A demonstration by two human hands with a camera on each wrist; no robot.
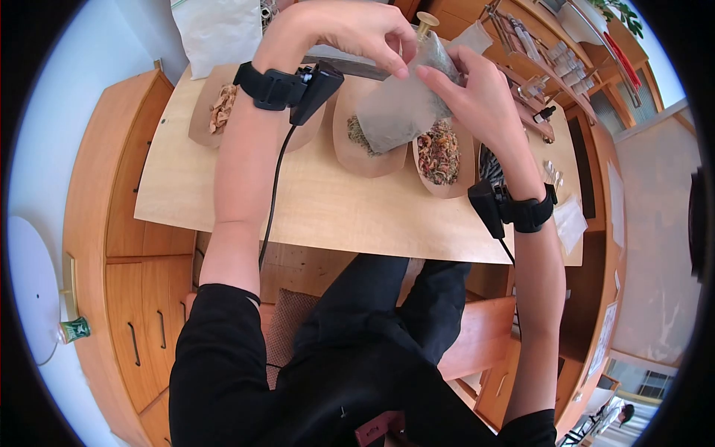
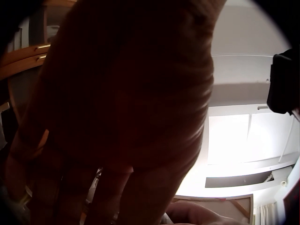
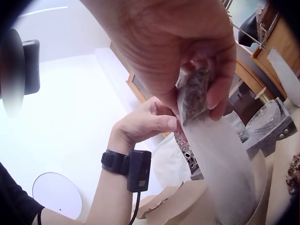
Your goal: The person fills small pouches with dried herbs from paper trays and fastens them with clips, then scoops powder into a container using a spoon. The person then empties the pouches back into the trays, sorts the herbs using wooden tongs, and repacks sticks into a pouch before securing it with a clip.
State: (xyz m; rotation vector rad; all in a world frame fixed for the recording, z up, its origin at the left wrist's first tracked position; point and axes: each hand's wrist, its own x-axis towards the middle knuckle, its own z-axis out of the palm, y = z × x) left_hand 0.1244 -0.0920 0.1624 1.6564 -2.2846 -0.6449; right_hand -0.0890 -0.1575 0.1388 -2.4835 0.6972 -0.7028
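A translucent pouch (image 1: 391, 112) hangs tilted above the paper trays, with dark dried pieces in its upper end (image 3: 193, 96) in the right wrist view. The right hand (image 1: 480, 93) (image 3: 187, 42) grips that filled end between thumb and fingers. Beside it is the left hand (image 1: 350, 31) (image 3: 140, 124), its fingers bent and a gap between thumb and index finger; its tips are close to the pouch's edge, contact unclear. In the left wrist view, the left hand (image 2: 126, 108) is dark and its fingertips are cut off.
Paper trays hold pale dried pieces (image 1: 223, 110), green herbs (image 1: 359, 137) and a red-brown mix (image 1: 439, 155). A white bag (image 1: 216, 37) stands at the back left. A wooden rack (image 1: 532, 59) with small bottles is at the right, a white packet (image 1: 570, 223) near the table's right edge.
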